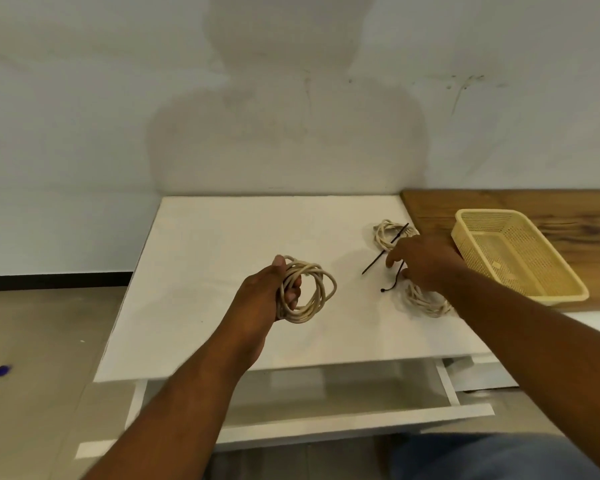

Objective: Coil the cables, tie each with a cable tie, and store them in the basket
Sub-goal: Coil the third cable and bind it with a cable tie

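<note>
My left hand (274,292) is shut on a coiled cream cable (317,289), holding it just above the white table (222,244). My right hand (425,259) hovers over the table's right part, fingers pinching a curved black cable tie (394,282). A straight black cable tie (383,251) lies across a second cream coil (385,232) beyond that hand. A third cream coil (426,301) lies partly under my right wrist. The yellow plastic basket (478,216) stands to the right and holds no cable.
The basket rests on a wooden board (551,202) to the right of the white table. An open white drawer (326,400) sticks out below the table's front edge. A white wall stands behind, and bare floor (42,341) lies to the left.
</note>
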